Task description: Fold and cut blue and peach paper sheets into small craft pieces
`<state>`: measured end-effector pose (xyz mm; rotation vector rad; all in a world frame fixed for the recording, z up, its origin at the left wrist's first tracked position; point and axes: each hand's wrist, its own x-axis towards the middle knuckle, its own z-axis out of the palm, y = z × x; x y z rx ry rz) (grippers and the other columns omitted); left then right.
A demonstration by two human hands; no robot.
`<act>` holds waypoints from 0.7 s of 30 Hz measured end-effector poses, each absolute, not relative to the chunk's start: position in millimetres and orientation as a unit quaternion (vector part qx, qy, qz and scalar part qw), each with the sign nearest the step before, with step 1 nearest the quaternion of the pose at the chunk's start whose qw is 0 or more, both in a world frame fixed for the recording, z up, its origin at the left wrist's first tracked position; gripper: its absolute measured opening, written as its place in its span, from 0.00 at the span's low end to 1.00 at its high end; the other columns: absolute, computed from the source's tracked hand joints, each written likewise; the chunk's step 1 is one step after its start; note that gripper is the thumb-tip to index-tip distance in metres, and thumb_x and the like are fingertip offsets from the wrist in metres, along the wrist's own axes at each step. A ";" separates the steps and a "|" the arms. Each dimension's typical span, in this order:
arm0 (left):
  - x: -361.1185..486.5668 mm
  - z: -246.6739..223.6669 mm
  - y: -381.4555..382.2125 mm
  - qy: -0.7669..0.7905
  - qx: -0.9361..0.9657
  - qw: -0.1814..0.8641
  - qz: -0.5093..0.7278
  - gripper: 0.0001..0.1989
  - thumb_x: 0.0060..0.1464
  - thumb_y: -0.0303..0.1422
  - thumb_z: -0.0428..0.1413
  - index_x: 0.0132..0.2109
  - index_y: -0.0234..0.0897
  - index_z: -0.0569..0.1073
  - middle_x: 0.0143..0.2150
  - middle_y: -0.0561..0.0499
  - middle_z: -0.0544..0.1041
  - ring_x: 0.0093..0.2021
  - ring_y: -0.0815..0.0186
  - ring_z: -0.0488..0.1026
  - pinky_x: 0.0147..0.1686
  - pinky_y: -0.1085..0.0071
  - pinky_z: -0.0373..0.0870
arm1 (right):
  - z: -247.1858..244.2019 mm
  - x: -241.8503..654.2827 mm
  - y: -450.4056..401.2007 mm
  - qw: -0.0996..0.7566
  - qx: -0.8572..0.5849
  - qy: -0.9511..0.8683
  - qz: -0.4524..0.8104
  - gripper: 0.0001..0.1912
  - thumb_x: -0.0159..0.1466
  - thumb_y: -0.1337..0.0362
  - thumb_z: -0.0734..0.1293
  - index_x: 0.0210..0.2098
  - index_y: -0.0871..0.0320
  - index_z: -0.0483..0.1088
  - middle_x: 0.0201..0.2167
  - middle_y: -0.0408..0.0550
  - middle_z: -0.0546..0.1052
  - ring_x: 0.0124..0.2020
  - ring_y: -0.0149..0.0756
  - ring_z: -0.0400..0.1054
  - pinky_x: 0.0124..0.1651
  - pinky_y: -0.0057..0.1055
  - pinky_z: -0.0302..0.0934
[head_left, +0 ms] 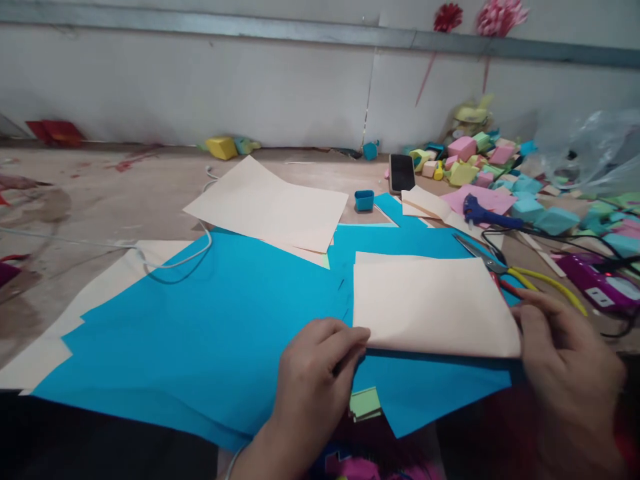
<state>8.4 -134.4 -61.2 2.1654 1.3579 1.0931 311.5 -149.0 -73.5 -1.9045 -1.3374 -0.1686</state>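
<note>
A folded cream paper lies over large blue sheets. My left hand pinches its near left corner between thumb and fingers. At the near right corner, my right hand has its fingers closed on the same paper's edge; that hand is slightly blurred. Another cream sheet rests on the blue sheets farther back. Scissors with yellow handles lie just beyond my right hand. Small green paper pieces are at the front edge, right of my left hand.
At the back right are a phone, a pile of small coloured paper pieces, a blue glue gun and a purple power strip. A small blue box stands mid-table. A white cable crosses the left side.
</note>
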 end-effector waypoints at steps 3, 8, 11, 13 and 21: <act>7.3 -63.4 -135.9 0.474 0.778 0.147 0.385 0.08 0.60 0.27 0.56 0.43 0.38 0.80 0.35 0.47 0.79 0.35 0.62 0.74 0.29 0.67 0.71 | -76.9 355.5 -144.4 0.227 -0.713 -0.624 -0.226 0.19 0.66 0.54 0.61 0.42 0.58 0.79 0.45 0.59 0.75 0.47 0.55 0.70 0.45 0.46 0.61; 11.6 -63.7 -139.7 0.460 0.793 0.141 0.372 0.08 0.61 0.27 0.55 0.43 0.37 0.80 0.33 0.46 0.77 0.33 0.62 0.73 0.27 0.68 0.70 | -86.9 403.2 -126.5 0.166 -0.691 -0.667 -0.225 0.19 0.66 0.57 0.60 0.35 0.59 0.80 0.41 0.59 0.76 0.41 0.51 0.70 0.40 0.44 0.60; 15.0 -63.1 -141.6 0.456 0.797 0.141 0.371 0.09 0.61 0.27 0.54 0.42 0.36 0.80 0.31 0.46 0.77 0.31 0.63 0.73 0.26 0.69 0.69 | -82.4 394.3 -121.9 0.191 -0.707 -0.632 -0.254 0.20 0.68 0.57 0.59 0.36 0.62 0.79 0.41 0.61 0.77 0.43 0.52 0.71 0.44 0.45 0.61; 16.0 -62.9 -142.4 0.459 0.796 0.140 0.369 0.09 0.61 0.28 0.54 0.43 0.37 0.80 0.31 0.46 0.77 0.31 0.63 0.73 0.26 0.69 0.69 | -74.7 378.0 -127.2 0.236 -0.705 -0.620 -0.249 0.18 0.68 0.57 0.60 0.41 0.61 0.78 0.42 0.59 0.78 0.45 0.51 0.72 0.47 0.44 0.62; 14.2 -58.5 -141.1 0.468 0.776 0.179 0.383 0.08 0.59 0.26 0.56 0.43 0.36 0.79 0.34 0.46 0.79 0.34 0.62 0.75 0.28 0.69 0.70 | -60.6 321.5 -168.9 0.266 -0.494 -0.819 -0.122 0.24 0.64 0.58 0.69 0.59 0.48 0.68 0.61 0.49 0.70 0.64 0.55 0.60 0.63 0.52 0.55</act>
